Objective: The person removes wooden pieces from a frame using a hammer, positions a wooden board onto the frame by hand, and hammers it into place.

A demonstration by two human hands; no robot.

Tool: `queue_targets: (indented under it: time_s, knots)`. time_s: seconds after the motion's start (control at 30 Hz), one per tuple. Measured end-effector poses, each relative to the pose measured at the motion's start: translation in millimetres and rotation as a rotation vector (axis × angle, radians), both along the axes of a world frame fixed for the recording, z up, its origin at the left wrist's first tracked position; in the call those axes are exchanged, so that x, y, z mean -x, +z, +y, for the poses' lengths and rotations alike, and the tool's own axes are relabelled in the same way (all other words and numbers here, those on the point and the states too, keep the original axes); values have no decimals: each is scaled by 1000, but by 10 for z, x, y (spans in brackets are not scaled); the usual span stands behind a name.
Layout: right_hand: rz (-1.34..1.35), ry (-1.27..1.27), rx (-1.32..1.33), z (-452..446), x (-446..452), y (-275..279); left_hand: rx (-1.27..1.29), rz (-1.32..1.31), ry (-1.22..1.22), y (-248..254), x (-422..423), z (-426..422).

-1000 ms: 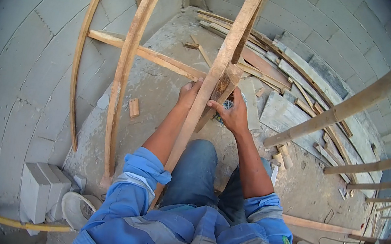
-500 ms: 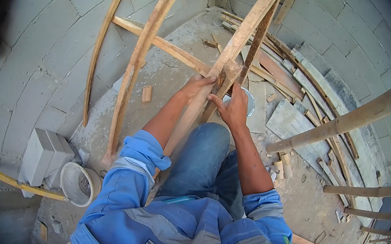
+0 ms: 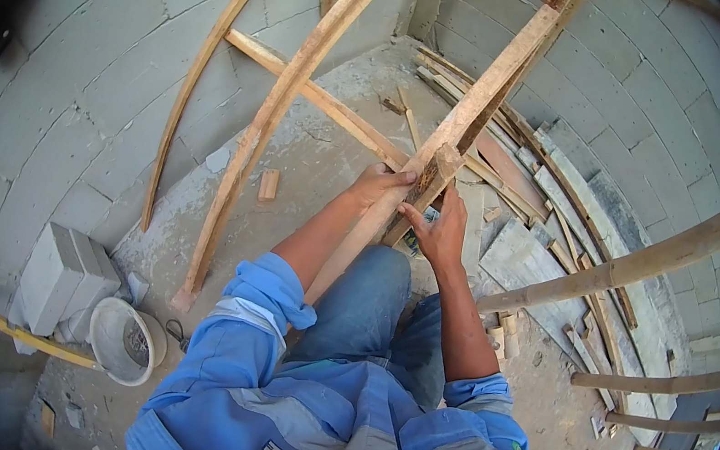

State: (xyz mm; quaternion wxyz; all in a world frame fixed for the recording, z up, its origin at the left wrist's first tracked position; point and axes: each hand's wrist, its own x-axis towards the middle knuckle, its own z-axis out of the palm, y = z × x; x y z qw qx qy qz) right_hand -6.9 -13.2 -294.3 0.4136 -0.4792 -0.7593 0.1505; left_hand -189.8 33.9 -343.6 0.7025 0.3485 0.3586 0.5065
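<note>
A long wooden beam [image 3: 478, 104] runs from the top of the view down between my arms. My left hand [image 3: 379, 186] is wrapped round its left edge, beside the joint with a wooden crosspiece [image 3: 347, 119]. A short wood block [image 3: 438, 176] with a rough dark face lies against the beam's right side. My right hand [image 3: 441, 227] grips this block, thumb on the near side and fingers behind it. The fingertips of my right hand are partly hidden. Behind that hand a container with small items shows only in part.
Two more upright timbers [image 3: 282, 94] stand at the left, by the block wall [image 3: 66, 92]. Loose planks [image 3: 516, 261] lie at the right, near slanting bamboo poles [image 3: 640, 264]. A bucket [image 3: 153, 353] and grey blocks [image 3: 53, 279] are at the lower left.
The view has shifted, so the beam and both hands appear a little further right and lower. Both hands keep their hold at the same joint.
</note>
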Motion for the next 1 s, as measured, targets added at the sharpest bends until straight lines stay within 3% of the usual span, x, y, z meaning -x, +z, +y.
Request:
queue_targets:
  time_s: [0.13,0.47,0.63,0.83,1.0]
  knots:
    - [-119,-39,-31,-2,-30,43,6,-45,-66,201,5,-58]
    - [-87,-86,-72,74,-68,-132,-34,-89,-48,32,-42,135]
    - [-6,-66,1,86,-89,-149,-51,-116,-92,183,-50,62]
    - [-165,-26,-132,128,-169,-32,-14,-122,-100,332,-91,74]
    - [52,22,-11,176,-232,19,-51,8,21,362,-187,94]
